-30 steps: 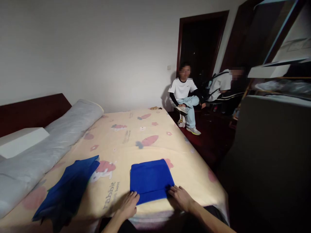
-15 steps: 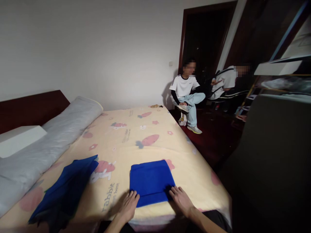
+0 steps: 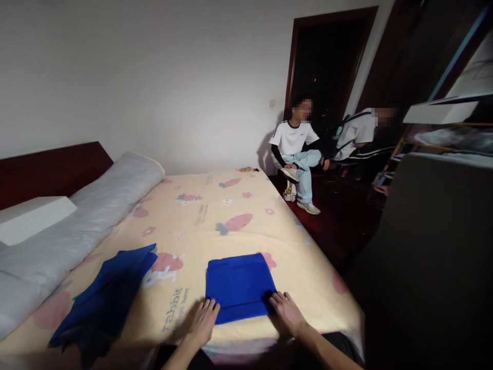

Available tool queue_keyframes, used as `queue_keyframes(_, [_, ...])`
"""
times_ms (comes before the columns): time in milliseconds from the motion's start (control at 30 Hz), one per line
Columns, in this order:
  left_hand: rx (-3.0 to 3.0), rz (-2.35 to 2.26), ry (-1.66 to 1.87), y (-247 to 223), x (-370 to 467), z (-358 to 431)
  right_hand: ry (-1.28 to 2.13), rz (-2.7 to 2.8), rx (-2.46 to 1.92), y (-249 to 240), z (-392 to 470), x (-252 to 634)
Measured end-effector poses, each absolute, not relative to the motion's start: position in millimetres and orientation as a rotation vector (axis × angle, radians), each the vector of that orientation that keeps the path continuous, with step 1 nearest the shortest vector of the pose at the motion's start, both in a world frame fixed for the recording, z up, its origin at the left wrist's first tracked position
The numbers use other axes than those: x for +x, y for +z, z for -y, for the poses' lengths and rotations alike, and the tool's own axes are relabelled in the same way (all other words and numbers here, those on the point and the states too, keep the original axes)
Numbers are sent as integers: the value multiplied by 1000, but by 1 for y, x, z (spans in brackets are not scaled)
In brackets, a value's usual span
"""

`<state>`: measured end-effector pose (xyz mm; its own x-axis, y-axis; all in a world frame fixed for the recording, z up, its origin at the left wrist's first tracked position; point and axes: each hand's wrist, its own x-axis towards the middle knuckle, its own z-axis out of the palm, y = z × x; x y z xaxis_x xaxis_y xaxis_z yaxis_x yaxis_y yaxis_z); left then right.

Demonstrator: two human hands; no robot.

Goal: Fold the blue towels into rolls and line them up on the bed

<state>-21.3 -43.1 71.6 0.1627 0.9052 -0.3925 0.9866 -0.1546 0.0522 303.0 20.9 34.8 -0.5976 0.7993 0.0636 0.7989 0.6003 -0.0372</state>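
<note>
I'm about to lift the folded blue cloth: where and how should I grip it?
Probably pinch both near corners, coming from the sides, thumbs on top: the folded blue cloth lies flat and squarish, with the left hand and right hand beside those corners.

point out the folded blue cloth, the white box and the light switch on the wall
folded blue cloth [image 3: 242, 282]: head view, middle of its upper face
white box [image 3: 36, 218]: head view, its side
light switch [image 3: 272, 103]: head view, middle of its plate
</note>
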Motion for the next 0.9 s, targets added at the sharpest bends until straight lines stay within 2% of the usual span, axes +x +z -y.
queue_keyframes(600, [2147, -1830, -405, 73, -18, 42, 117, 2735, -1421, 45, -18, 300])
queue_keyframes(900, [2118, -1887, -327, 76, -27, 38, 253, 2664, -1487, 66, -30, 310])
